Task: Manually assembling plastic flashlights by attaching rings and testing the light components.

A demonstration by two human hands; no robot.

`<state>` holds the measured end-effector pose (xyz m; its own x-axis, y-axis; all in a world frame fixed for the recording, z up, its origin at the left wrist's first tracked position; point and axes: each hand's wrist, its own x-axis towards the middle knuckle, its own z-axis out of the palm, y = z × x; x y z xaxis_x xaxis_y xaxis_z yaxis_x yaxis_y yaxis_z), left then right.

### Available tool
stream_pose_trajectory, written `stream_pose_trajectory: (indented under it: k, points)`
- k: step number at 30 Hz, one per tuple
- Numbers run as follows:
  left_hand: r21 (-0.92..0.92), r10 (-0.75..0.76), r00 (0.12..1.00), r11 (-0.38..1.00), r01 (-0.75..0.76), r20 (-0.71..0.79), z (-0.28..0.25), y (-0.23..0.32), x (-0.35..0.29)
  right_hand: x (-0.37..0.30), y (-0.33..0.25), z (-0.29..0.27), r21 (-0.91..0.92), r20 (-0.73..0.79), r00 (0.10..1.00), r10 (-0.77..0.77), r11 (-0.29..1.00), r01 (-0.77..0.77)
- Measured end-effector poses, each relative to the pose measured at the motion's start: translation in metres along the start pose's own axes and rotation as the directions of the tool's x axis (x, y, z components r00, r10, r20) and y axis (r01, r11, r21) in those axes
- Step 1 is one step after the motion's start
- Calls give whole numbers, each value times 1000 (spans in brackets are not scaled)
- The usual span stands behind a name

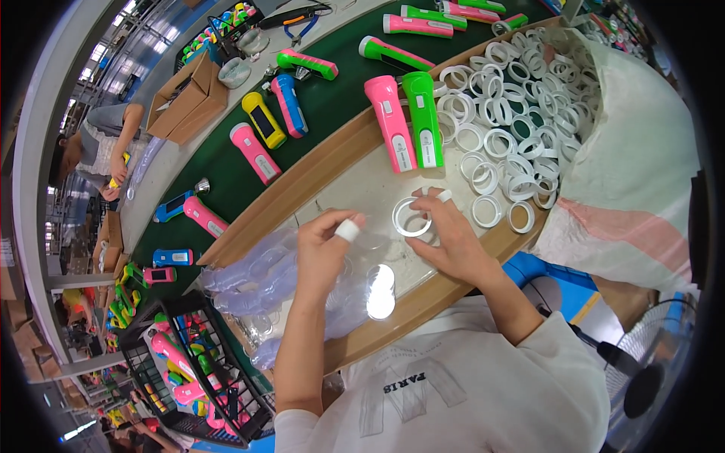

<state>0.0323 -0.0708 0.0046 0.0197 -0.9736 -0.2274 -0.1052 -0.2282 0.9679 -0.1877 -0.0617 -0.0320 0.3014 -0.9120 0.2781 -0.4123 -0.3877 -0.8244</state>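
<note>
Head view: the right hand (457, 245) has its fingers closed around a glossy white plastic ring (397, 225), gripped by the rim above a shallow brown-walled tray (306, 164). The left hand (321, 249) is just beside it, thumb and forefinger drawn together near a faint transparent disc; whether these fingers grasp the disc cannot be told. White tape (347, 230) wraps the left thumb, and one right-hand finger is similarly wrapped.

Rows of stacked clear plastic discs (257, 264) lie to the left inside the tray. A heap of loose white plastic rings (521, 121) fills its far right end, next to a white woven sack (642, 143). A pink plastic flashlight (391, 124) and a green plastic flashlight (423, 121) lie side by side at the heap's left edge. Beyond the tray, further coloured flashlights lie on a dark green tabletop (215, 162).
</note>
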Motion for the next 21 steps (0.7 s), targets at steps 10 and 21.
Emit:
stream_pose_trajectory:
  k: [10,21]
  points:
    - [235,274,961,937,-257,-40,74,-38,120,-9,-4,-10,298,-13,978,210,934,-197]
    - [-237,12,985,971,30,173,3,23,17,-8,5,-2,564,-84,953,292,802,-196]
